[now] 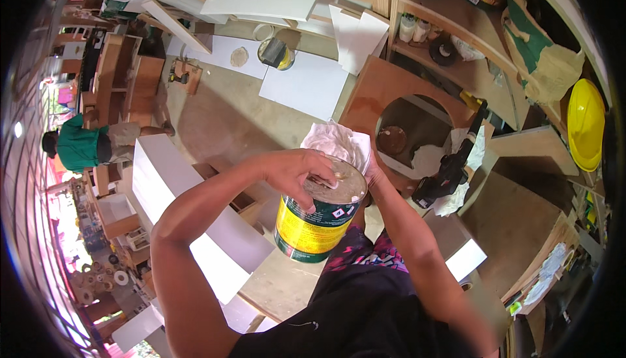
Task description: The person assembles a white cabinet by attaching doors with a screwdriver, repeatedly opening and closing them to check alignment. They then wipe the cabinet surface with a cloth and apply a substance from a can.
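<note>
A round metal can [313,227] with a yellow and dark green label stands slightly tilted in front of my body, its smeared grey top facing up. My left hand [297,172] is closed over the near left part of that top. Its fingers curl down at the middle of the top, and the thumb lies by the rim; what is under the fingertips is hidden. Behind the can a bunched white cloth [336,141] presses at the far rim. My right hand [373,170] is closed on this cloth at the can's right side, its fingers mostly hidden.
A wooden bench [280,286] is below the can. White panels [228,247] lie to the left. A brown board with a round cutout [365,97] stands at the right, near a black power tool [450,175] and a yellow hard hat [585,125]. A person in green [81,143] is far left.
</note>
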A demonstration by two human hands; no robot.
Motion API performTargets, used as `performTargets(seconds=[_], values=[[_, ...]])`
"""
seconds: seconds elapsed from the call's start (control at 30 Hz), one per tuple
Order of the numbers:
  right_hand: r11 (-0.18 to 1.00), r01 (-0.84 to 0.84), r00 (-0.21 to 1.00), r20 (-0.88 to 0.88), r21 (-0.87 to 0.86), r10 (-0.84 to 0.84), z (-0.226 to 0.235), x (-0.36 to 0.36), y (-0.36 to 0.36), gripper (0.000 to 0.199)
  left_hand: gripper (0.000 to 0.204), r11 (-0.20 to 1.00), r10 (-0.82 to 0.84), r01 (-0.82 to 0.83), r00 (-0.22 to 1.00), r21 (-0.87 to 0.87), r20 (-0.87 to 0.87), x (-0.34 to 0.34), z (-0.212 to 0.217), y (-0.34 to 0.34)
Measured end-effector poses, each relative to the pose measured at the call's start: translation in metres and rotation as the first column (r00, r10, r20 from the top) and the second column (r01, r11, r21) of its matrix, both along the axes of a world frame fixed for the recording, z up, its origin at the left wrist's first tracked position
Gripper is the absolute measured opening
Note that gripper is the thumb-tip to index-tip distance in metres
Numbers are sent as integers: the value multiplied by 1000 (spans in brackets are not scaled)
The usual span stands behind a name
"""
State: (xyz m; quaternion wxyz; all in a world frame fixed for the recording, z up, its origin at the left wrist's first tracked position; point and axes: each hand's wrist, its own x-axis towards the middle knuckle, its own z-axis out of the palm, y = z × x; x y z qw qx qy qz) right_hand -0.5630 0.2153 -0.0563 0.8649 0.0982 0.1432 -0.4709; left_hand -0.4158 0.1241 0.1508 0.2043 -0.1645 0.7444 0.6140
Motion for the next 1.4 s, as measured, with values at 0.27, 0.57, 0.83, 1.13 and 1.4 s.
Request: performTargets(seconds=[0.27,0.57,0.83,1.13,1.4], values=[[999,32,998,63,8,-32,0,5,9,58,60,968,116,-150,979,200,170,16,-12,-10],[999,39,990,137,-29,-34,7,10,-1,58,56,958,100,-137,983,251,155,-5,-11,-13],[991,-132,991,15,-33,132,-22,5,6,56,61,983,124,-146,975,111,184,9,-14,-27],[976,-188,974,-152,-111,170,-26,-5,-9,52,57,977,-82,100,991,-189,104,7,-22,-13],[962,-273,764,-611,-16,207,-21,-56,-48,33,61,696,3,12,1000,-718,20,25,-104,75]])
